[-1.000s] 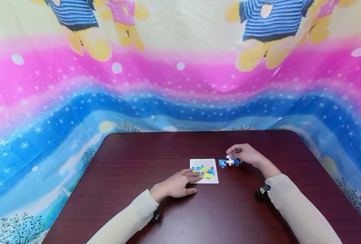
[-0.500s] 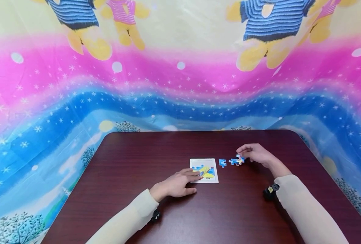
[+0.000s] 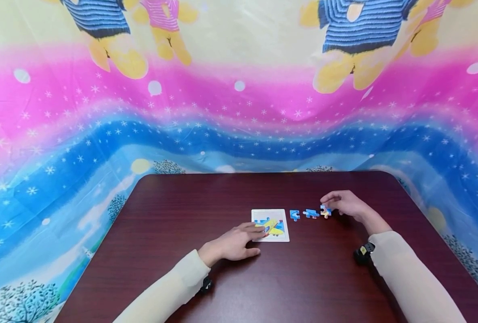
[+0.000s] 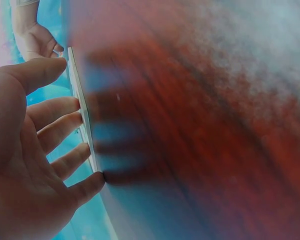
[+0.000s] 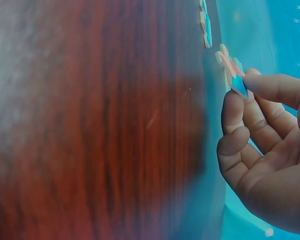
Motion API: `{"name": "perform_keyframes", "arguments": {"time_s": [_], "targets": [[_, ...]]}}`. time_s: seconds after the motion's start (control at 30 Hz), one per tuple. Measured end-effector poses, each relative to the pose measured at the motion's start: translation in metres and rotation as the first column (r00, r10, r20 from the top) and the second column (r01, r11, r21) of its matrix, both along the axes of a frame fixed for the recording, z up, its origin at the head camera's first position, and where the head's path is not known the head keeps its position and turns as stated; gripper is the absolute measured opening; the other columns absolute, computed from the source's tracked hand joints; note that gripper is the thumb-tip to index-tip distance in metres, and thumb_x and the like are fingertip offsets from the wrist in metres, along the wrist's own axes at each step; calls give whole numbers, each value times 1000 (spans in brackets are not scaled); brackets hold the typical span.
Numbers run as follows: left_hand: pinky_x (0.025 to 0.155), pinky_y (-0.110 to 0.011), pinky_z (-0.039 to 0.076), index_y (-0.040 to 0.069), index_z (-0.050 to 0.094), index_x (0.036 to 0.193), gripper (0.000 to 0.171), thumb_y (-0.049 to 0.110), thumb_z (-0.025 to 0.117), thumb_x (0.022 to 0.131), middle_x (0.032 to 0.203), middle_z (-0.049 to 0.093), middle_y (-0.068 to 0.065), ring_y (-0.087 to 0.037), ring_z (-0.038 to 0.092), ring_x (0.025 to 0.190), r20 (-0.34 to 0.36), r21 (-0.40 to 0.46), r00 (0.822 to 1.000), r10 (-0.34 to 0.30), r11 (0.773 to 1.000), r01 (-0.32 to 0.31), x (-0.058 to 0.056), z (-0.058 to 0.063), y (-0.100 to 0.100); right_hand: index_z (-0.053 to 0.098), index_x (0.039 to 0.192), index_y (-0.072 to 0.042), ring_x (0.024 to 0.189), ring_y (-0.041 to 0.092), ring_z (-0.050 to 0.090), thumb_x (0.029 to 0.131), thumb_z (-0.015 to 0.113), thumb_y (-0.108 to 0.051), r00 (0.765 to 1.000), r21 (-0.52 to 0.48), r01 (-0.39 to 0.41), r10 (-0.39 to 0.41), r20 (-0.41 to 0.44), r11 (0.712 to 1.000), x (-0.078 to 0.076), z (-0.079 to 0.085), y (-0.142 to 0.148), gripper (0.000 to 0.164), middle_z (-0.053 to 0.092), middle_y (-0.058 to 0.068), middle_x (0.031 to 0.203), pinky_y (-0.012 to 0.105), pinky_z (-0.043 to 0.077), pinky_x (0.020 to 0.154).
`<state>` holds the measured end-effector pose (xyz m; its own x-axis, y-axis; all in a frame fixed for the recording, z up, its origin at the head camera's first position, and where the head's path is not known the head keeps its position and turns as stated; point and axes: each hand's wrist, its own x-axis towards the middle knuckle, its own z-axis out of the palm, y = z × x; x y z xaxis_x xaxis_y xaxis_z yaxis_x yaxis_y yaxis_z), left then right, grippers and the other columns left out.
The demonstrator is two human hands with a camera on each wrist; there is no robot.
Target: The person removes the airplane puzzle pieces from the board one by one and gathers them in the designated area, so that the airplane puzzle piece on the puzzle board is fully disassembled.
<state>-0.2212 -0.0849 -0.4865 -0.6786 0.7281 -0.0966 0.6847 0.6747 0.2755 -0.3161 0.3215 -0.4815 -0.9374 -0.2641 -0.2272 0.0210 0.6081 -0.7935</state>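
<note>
My left hand (image 3: pixel 235 242) rests with spread fingers on the left side of a white-framed jigsaw puzzle (image 3: pixel 285 237) showing a yellow airplane. Its fingertips cover part of the picture, and the upper part of the frame shows a pale bare area. My right hand (image 3: pixel 349 204) pinches a puzzle piece (image 3: pixel 325 212) coloured blue, yellow and pink. In the right wrist view that piece (image 5: pixel 232 70) sits tilted between thumb and fingers, just off the table. Two blue puzzle pieces lie between the frame and this hand: one piece (image 3: pixel 294 215) close to the frame, another piece (image 3: pixel 310 214) farther right.
The dark red-brown wooden table (image 3: pixel 287 282) has rounded far corners. A printed curtain (image 3: pixel 239 112) with bears and snowflakes hangs behind it and along both sides. Each wrist wears a small black camera, such as the right wrist camera (image 3: pixel 363 253).
My right hand has moved right with the pinched piece, away from the frame. The two blue pieces now lie apart, uncovered. My left hand has stayed on the puzzle.
</note>
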Motion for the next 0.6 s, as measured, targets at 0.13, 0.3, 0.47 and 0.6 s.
{"name": "perform_keyframes", "arguments": {"time_s": [0.13,0.3,0.47,0.6], "targets": [[122,-43,31,25,45,152,54,39,57,100,159,40,7,-24,30,152,11,-4,1000,9,1000,-9,1,1,0,63,125,-2,96,26,62,101,59,-19,1000,32,15,-15,-4,999,0,-1,1,30,69,14,115,36,47,71],[122,-43,31,26,45,152,55,39,57,100,159,40,8,-24,30,152,11,-8,1000,11,1000,-11,2,1,1,65,122,-4,95,24,63,99,62,-18,999,63,28,-26,-26,998,2,-1,-1,28,70,14,114,35,47,70],[122,-42,31,25,45,151,54,39,57,100,159,40,7,-25,31,152,-1,-10,1000,7,1000,-7,2,1,1,66,123,-4,97,23,65,98,64,-21,999,71,47,-45,-28,996,2,-1,-1,30,70,13,114,35,47,71],[121,-42,32,25,45,151,54,39,57,100,159,40,7,-25,31,152,1,-8,1000,8,1000,-8,2,2,1,65,124,-3,100,24,66,98,64,-22,998,70,65,-64,-26,995,3,-1,0,32,70,13,114,35,47,71]]}}
